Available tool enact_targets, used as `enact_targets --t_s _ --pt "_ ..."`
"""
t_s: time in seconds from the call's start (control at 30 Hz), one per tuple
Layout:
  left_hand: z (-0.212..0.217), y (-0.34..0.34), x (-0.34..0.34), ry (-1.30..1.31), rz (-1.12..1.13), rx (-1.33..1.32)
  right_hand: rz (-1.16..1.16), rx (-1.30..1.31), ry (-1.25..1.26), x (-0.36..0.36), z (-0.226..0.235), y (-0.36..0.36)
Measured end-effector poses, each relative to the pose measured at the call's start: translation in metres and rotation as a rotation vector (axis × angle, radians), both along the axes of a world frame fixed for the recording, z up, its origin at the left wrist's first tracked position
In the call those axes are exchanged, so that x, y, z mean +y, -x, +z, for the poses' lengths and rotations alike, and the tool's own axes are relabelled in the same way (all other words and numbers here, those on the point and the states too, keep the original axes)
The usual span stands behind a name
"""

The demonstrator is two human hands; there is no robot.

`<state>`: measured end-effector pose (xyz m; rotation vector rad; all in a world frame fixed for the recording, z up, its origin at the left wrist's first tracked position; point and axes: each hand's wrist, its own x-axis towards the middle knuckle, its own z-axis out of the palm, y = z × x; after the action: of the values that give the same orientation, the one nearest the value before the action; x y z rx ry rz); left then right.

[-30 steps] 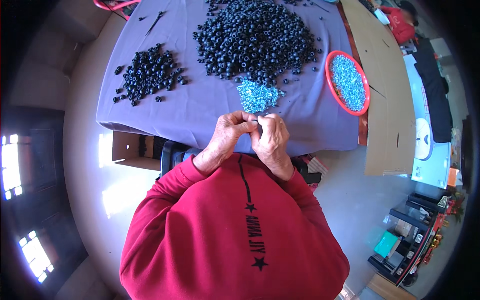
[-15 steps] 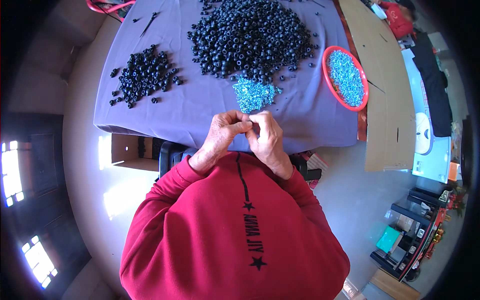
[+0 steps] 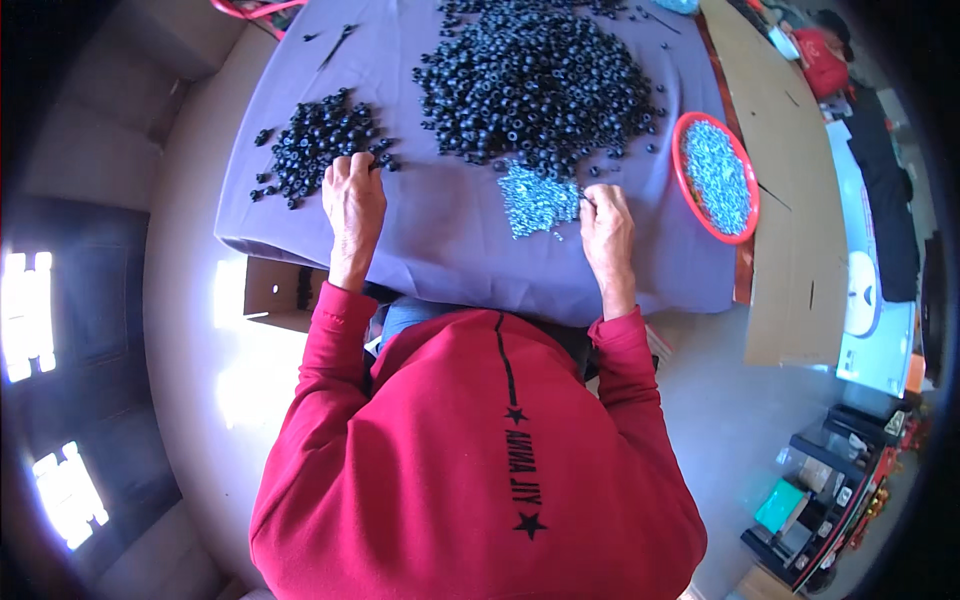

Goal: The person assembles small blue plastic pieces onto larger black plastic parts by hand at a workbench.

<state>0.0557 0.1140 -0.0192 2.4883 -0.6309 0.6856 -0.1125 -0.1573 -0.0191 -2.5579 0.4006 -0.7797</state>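
My left hand (image 3: pixel 355 208) reaches to the near right edge of a smaller pile of black ring-shaped beads (image 3: pixel 312 140). Its fingers are curled in, and a black bead shows right beside the fingertips; what they hold, if anything, is hidden. Just right of a heap of shiny light-blue small pieces (image 3: pixel 538 200), my right hand (image 3: pixel 608 235) is closed in a pinch. Something small and dark shows at its fingertips, too small to name. Beyond the blue heap, and touching it, rises a large mound of black beads (image 3: pixel 535 85).
A red oval basin (image 3: pixel 745 233) full of blue pieces stands at the table's right. Grey-purple cloth (image 3: pixel 440 240) covers the table. A cardboard sheet (image 3: pixel 800 250) lies along the right side. Far right, a person in red (image 3: pixel 822 65) is partly visible.
My hands, together in front of the blue heap before, have parted. The left has moved left to the smaller bead pile, the right to the blue heap's right edge.
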Motion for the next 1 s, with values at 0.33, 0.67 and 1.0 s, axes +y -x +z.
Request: enact_targets --t_s 0.33,0.67,1.0 --pt "-0.01 0.0 0.0 -0.095 0.059 -0.033 -0.068 0.13 0.059 -0.004 -0.002 -0.005" --pt "0.004 0.018 -0.064 0.072 -0.465 -0.041 -0.15 0.114 0.084 -0.012 -0.006 -0.008" --pt "-0.012 0.02 -0.106 -0.124 -0.511 0.021 -0.182 -0.014 0.067 -0.011 -0.015 0.001"
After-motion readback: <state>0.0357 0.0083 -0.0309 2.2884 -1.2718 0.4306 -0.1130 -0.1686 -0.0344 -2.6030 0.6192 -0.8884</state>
